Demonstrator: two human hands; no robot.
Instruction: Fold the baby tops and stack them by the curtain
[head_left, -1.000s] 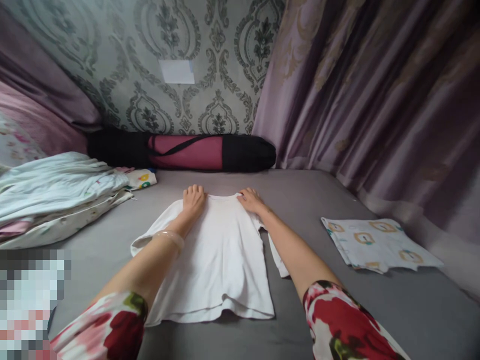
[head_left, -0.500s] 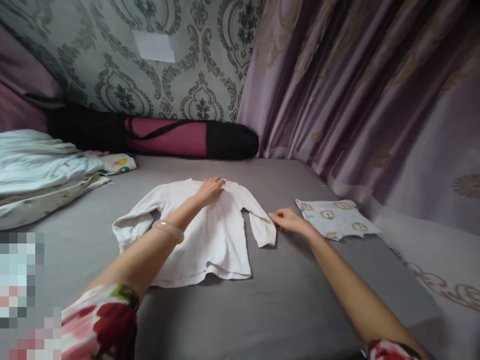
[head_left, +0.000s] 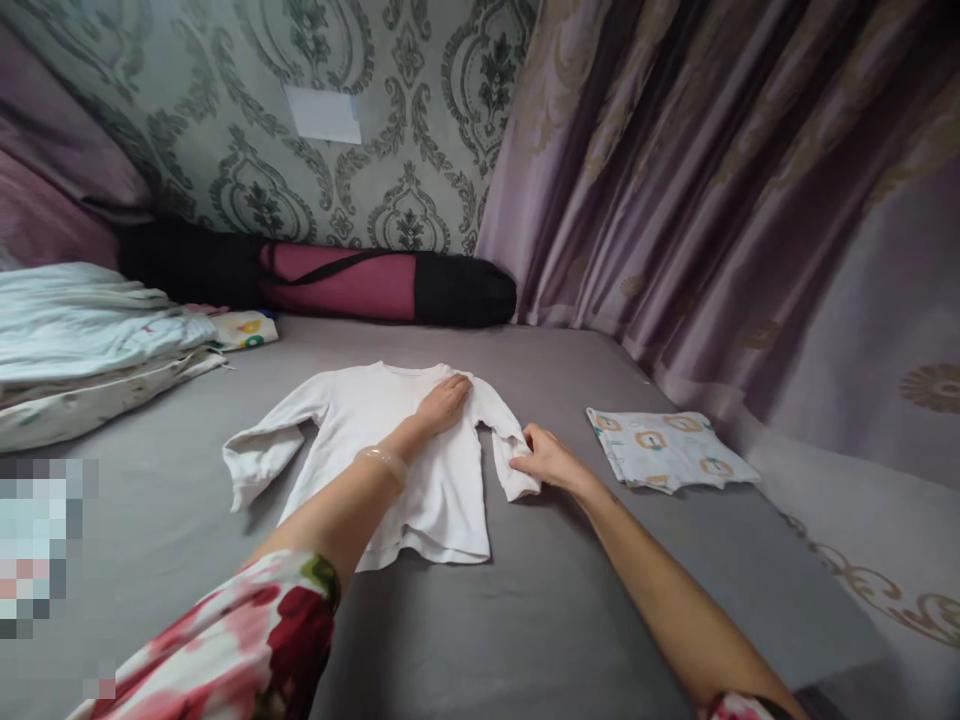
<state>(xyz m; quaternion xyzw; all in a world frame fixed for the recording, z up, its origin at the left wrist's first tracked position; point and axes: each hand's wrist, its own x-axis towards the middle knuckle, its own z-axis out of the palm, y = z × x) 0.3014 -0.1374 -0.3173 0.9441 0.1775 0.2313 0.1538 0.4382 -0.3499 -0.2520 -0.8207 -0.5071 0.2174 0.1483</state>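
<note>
A white long-sleeved shirt (head_left: 360, 410) lies spread on the grey sheet, its collar away from me. My left hand (head_left: 444, 402) rests flat on the shirt near the right shoulder, a pale bangle on that wrist. My right hand (head_left: 546, 460) pinches the right sleeve near its cuff, between thumb and fingers. The left sleeve lies bent outward. Part of the shirt's lower left is hidden behind my left forearm.
A folded white cloth with orange prints (head_left: 671, 450) lies at the right. Piled light fabrics (head_left: 90, 325) are at the left. A black and maroon long bag (head_left: 345, 285) lies along the patterned wall. Purple curtains (head_left: 637, 180) hang at the right.
My left hand has slid right across the shirt toward the shoulder. My right hand has moved left from beside the cuff and taken hold of the sleeve.
</note>
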